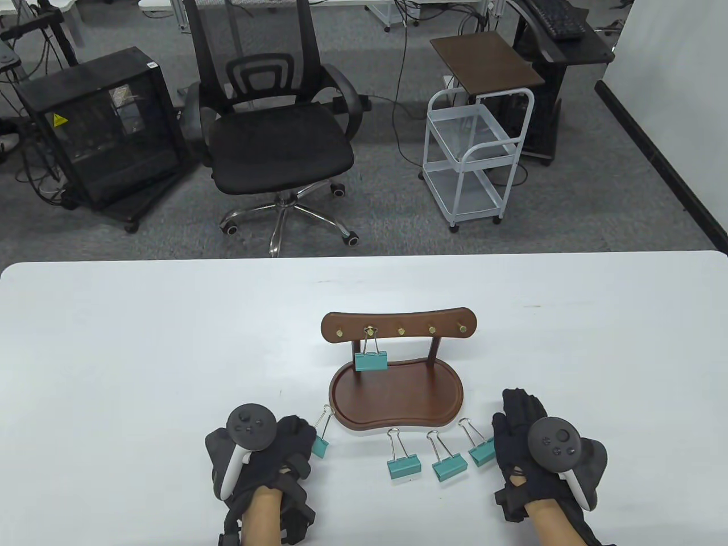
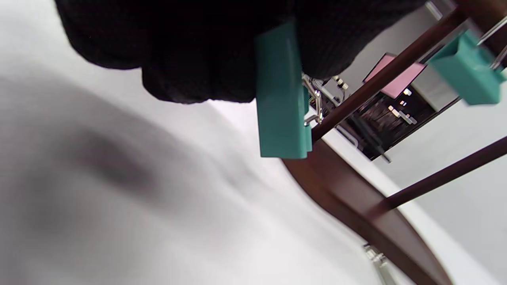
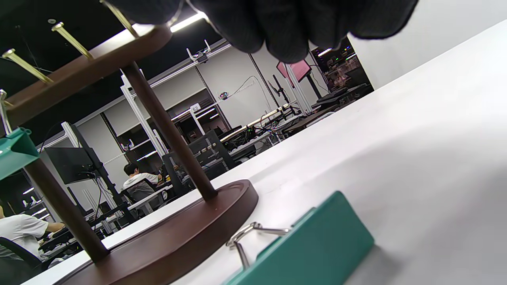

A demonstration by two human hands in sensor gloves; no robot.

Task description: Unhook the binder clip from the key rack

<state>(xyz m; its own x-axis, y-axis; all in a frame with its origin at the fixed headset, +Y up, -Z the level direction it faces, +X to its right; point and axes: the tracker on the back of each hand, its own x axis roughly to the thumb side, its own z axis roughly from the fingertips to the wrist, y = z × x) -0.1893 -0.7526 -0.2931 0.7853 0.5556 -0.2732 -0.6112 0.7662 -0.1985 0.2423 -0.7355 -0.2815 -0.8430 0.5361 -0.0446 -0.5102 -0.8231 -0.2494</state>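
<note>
The wooden key rack (image 1: 398, 325) has five brass hooks above a brown tray base (image 1: 396, 398). One teal binder clip (image 1: 371, 361) hangs by its wire on the second hook from the left; it also shows in the left wrist view (image 2: 467, 75). My left hand (image 1: 307, 441) is just left of the base and pinches another teal binder clip (image 1: 320, 447) at its fingertips, low over the table, also in the left wrist view (image 2: 281, 95). My right hand (image 1: 506, 415) rests on the table right of the base, holding nothing; its fingers (image 3: 285, 23) hang over a loose clip (image 3: 317, 245).
Three loose teal clips lie on the white table (image 1: 142, 352) in front of the base: left (image 1: 404, 466), middle (image 1: 449, 465), right (image 1: 482, 452) by my right thumb. An office chair (image 1: 278, 142) and a white cart (image 1: 472, 153) stand beyond the far edge.
</note>
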